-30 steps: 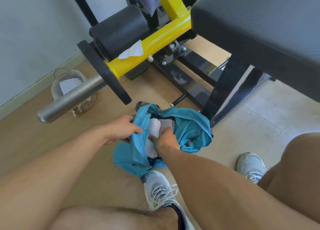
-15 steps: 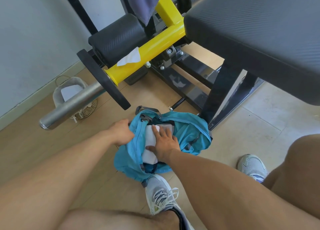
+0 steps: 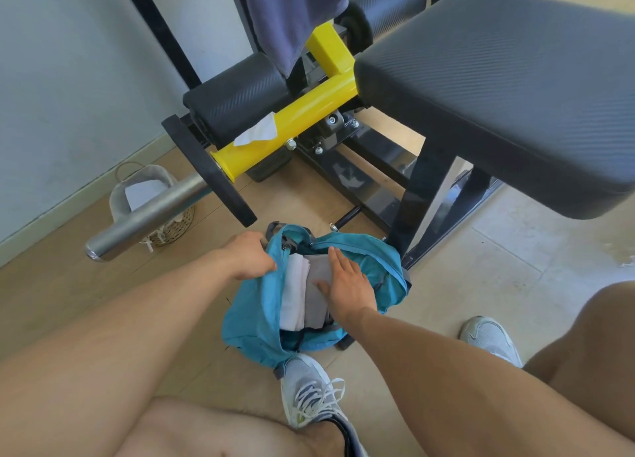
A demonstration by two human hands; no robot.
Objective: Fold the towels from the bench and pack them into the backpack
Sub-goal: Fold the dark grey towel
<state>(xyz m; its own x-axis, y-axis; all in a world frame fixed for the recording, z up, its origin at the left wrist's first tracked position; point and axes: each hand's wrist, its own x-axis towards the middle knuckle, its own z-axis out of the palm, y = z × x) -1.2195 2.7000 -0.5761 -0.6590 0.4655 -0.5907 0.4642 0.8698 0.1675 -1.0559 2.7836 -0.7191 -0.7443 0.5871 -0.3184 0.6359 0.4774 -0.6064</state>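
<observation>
Since the earlier frames, the right hand (image 3: 347, 286) has flattened from a curled push into a spread palm lying on the grey towel (image 3: 318, 295) inside the backpack (image 3: 254, 315), and more of the dark blue towel (image 3: 292, 20) shows at the top.

Pale wooden floor (image 3: 68, 284) meets light tiles to the right, under a grey wall. A black padded surface (image 3: 498, 89) on a black and yellow frame fills the upper right, with a steel bar (image 3: 144, 219) jutting left over a woven basket (image 3: 168, 223). A white tissue (image 3: 256, 133) lies on the yellow tube.

Right fingers (image 3: 338, 260) lie straight and slightly apart, pressing the grey towel. Left hand (image 3: 249, 255) has its fingers curled round the backpack's left rim, clamped on the fabric and pulling the mouth wide.

Lying on the floor between the shoes (image 3: 311, 391) and the frame, the backpack runs lengthwise away from the person. Folded white towel (image 3: 292, 295) and grey towel sit side by side within, their long edges along that same line.
</observation>
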